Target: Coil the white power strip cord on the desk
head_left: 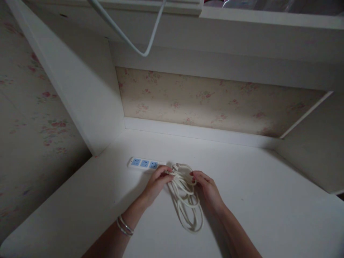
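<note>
A white power strip (145,163) with blue socket faces lies on the white desk, its right end partly behind my left hand (158,179). Its long white cord (189,206) is gathered in loose loops to the right of the strip, trailing toward me. My left hand pinches the upper left of the loops between thumb and fingers. On the other side, my right hand (205,182) has its fingers curled around the right edge of the coil. The plug (175,167) shows at the top of the loops, between both hands.
White side panels (80,82) rise left and right of the desk (258,200). Flowered wallpaper (204,96) covers the back wall above a white ledge. A pale bent cable or rod (145,53) hangs from the shelf (268,21) overhead.
</note>
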